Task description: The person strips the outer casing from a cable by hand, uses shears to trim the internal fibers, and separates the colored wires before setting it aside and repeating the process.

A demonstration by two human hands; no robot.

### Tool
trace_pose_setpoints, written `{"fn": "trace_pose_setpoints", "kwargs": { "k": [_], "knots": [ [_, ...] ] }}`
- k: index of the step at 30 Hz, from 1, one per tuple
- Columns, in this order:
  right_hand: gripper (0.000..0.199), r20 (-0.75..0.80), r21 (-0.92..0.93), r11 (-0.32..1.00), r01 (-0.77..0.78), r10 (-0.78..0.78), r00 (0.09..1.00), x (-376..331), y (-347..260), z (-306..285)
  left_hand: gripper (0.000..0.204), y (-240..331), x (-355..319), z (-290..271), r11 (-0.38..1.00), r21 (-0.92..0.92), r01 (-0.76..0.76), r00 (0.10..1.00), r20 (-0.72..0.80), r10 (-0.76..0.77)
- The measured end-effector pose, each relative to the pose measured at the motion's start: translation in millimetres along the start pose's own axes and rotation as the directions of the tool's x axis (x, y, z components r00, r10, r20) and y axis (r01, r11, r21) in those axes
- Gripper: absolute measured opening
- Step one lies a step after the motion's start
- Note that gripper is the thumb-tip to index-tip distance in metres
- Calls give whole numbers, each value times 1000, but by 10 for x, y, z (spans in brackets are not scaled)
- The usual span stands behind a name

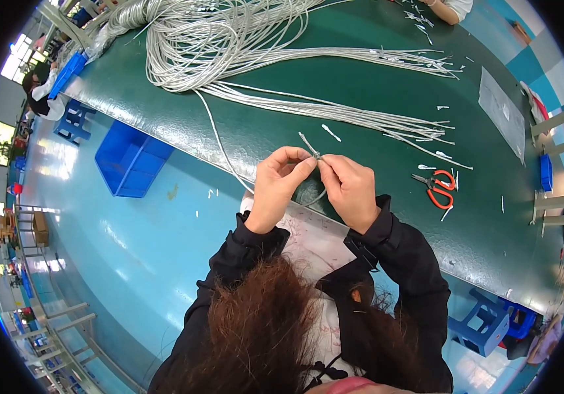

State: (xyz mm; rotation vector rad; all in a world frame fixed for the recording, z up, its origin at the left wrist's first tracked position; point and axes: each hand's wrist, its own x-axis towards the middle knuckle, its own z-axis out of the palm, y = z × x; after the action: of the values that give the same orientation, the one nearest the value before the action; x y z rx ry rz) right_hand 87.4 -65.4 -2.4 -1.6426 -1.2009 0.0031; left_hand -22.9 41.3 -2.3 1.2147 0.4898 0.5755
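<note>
Over the near edge of the green table, my left hand point(276, 185) and my right hand point(349, 187) meet, fingertips pinched on the end of one grey cable point(219, 136). Its frayed tip pokes up just past my left fingers. From my hands the cable loops back left to a large tangled bundle of cables point(193, 49). Two groups of cable ends stretch rightward across the table; the nearer group point(360, 117) lies just beyond my hands. To the right of my right hand rest orange-handled scissors point(441, 188), their blades pointing left.
White scraps point(331, 132) lie about the green table point(387, 197). A clear plastic bag point(502, 113) is at its right end. A blue bin point(131, 159) stands on the floor at left, a blue stool point(480, 323) at lower right. Another person's arm point(449, 10) rests at the far edge.
</note>
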Motion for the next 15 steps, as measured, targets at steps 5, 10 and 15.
{"fn": "trace_pose_setpoints", "kwargs": {
  "k": [5, 10, 15],
  "knots": [
    [6, 3, -136, 987, 90, -90, 996, -4, -15, -11, 12, 7, -4, 25, 1000, 3, 13, 1000, -10, -13],
    [8, 18, -169, 978, 121, -119, 993, -18, -24, -32, 10, -30, -13, 55, 998, -52, -22, 1000, 1, 22],
    [8, 344, 354, 722, -594, 490, 801, 69, -123, -132, 9, -188, 49, 20, 951, 64, -302, 953, 21, 301]
  ]
}}
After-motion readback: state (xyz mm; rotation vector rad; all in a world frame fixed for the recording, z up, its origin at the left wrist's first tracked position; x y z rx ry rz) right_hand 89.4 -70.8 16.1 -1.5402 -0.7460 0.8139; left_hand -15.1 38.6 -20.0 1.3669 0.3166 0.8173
